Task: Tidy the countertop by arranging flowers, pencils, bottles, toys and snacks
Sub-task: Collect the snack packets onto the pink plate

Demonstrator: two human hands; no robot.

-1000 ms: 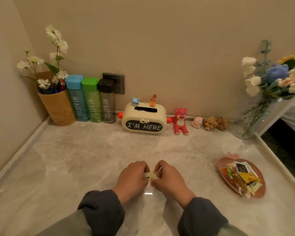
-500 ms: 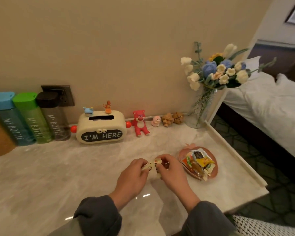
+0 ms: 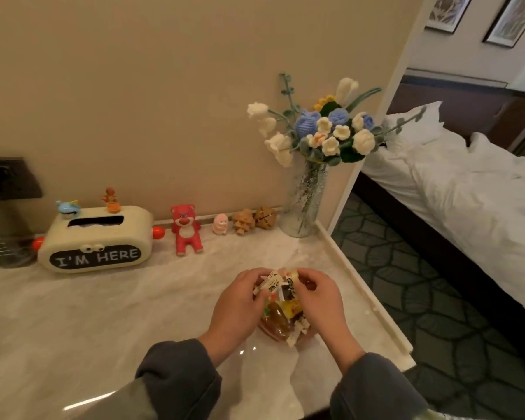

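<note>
My left hand (image 3: 235,310) and my right hand (image 3: 322,301) are together over the pink snack plate (image 3: 275,334) near the counter's right edge. Both pinch a small pale snack wrapper (image 3: 275,281) held just above the pile of wrapped snacks (image 3: 285,313). Much of the plate is hidden by my hands. Along the wall stand a red bear toy (image 3: 186,229), a small pink figure (image 3: 220,224) and two tan figures (image 3: 253,220). Knitted flowers (image 3: 322,131) stand in a glass vase (image 3: 305,201) at the back right corner.
A cream tissue box (image 3: 96,239) reading "I'M HERE" sits at the left by the wall, with bottles (image 3: 0,234) cut off at the frame's left edge. The counter's raised lip (image 3: 373,298) runs down the right; beyond it are carpet and a bed (image 3: 467,189).
My view swung right and both hands carried the small wrapper rightward from the counter's middle to above the snack plate. The bottles and pencil holder slid out of view.
</note>
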